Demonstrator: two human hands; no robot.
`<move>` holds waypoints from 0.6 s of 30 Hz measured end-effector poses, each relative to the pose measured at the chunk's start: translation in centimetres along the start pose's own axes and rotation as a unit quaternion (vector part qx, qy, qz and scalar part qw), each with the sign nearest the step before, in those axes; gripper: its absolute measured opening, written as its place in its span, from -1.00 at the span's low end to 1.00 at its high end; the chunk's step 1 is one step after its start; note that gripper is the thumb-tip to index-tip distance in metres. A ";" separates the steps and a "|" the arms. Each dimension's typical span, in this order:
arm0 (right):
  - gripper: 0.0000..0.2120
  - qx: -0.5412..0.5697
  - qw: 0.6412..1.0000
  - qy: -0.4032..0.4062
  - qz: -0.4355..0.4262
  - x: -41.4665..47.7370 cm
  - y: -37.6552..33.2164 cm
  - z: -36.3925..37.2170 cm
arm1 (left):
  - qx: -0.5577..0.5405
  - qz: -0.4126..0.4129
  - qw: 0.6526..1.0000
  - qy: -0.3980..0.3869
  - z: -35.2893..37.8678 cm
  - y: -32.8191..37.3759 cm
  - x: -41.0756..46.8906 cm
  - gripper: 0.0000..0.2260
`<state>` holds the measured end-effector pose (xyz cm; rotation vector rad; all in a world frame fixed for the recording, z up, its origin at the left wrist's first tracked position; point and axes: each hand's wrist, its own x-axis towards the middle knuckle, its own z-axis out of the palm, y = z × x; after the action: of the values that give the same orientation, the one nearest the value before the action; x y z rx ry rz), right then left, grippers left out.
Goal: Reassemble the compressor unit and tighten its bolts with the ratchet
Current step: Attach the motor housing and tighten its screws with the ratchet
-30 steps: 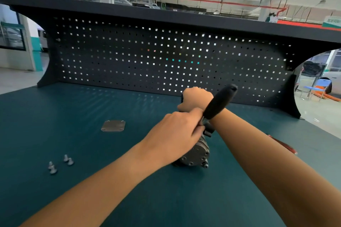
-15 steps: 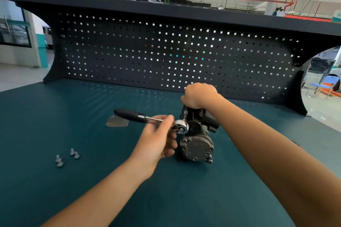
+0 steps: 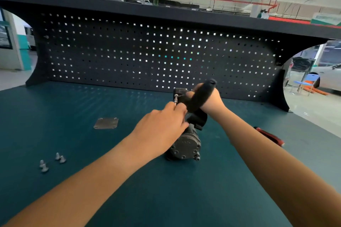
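Working ratchet (image 3: 200, 97) on compressor (image 3: 186, 145) | our left hand (image 3: 162, 127) gripped ratchet head, right hand (image 3: 212, 102) clutched compressor top | we judged the handle, pointing 1 o'clock, could strike that wrist if the socket slipped

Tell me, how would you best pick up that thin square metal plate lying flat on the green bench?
Take the thin square metal plate by two opposite edges, coming straight down from above. It lies flat on the green bench with nothing touching it, so a pinch across its width should fit. Because it is so thin, tipping one edge up first would probably help.
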<state>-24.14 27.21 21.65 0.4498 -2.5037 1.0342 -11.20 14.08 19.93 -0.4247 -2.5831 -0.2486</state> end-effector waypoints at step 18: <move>-0.77 -0.427 0.879 -0.186 -0.104 1.1 -4.8 0.8 | -0.231 -0.005 0.959 0.163 1.6 -0.2 -0.2 -0.82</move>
<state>-23.18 23.21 24.53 0.6421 -2.8238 -0.3161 -11.80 14.19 18.44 -0.4873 -2.1885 -0.8609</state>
